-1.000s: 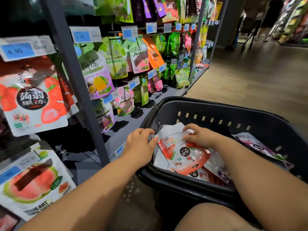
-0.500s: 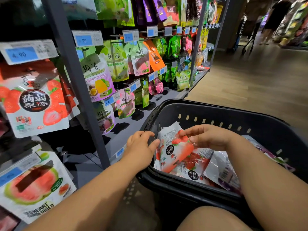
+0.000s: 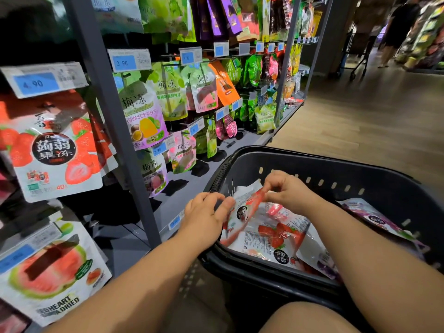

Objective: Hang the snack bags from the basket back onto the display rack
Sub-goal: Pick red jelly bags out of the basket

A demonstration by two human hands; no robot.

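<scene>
Snack bags (image 3: 276,234) lie loose in the dark basket (image 3: 336,162) at lower right, and one of them is held up on edge inside it.

Starting from the left, matching strawberry packs (image 3: 55,150) hang on the display rack (image 3: 103,92) under a 4.90 price tag (image 3: 40,81). I judge that tag marks the peg where the held one belongs. A watermelon pack (image 3: 48,272) hangs below.

The rack's grey upright stands between that peg and the basket, so I expect the bag will have to travel round its front.

My left hand (image 3: 206,217) sits at the basket's near-left rim, fingers curled, thumb against the strawberry bag (image 3: 243,211). I cannot tell whether it pinches the bag or only steadies it.

My right hand (image 3: 288,191) pinches the bag's top edge between thumb and fingertips, probably to find the hang hole and keep the pack upright for the hook. The bag stands tilted over the other packs, not yet clear of the basket.

Farther right, a purple bag (image 3: 374,217) leans against the basket's wall. Beyond it, in the aisle, a person (image 3: 396,27) stands well apart from my reach.
</scene>
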